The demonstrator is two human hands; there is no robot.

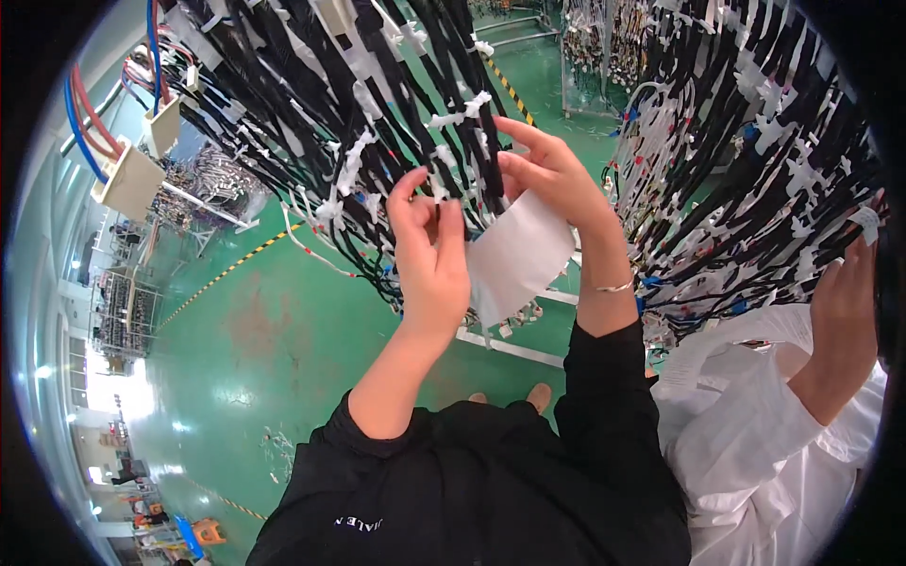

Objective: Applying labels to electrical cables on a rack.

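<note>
Black-wrapped wire harnesses (pixel 373 85) hang in a dense row before me, with white tape tabs and small white connectors along them. My left hand (pixel 429 250) is closed, its thumb and curled fingers around one thin, white-taped strand of a wire harness. To its right, my right hand (pixel 562 184) has thumb and forefinger at a thicker black harness branch, closed against it. A white sheet (pixel 522 257) hangs between my wrists, its upper edge beneath my right palm. Whether the hidden fingers of that hand grip the sheet, I cannot tell.
At the right a co-worker in a white garment (pixel 755 443) reaches a hand (pixel 845 307) to another hanging rack of harnesses (pixel 727 179). Cream connectors (pixel 130 181) with red and blue wires hang at upper left. A white rack bar (pixel 514 347) runs low above the green floor (pixel 226 377).
</note>
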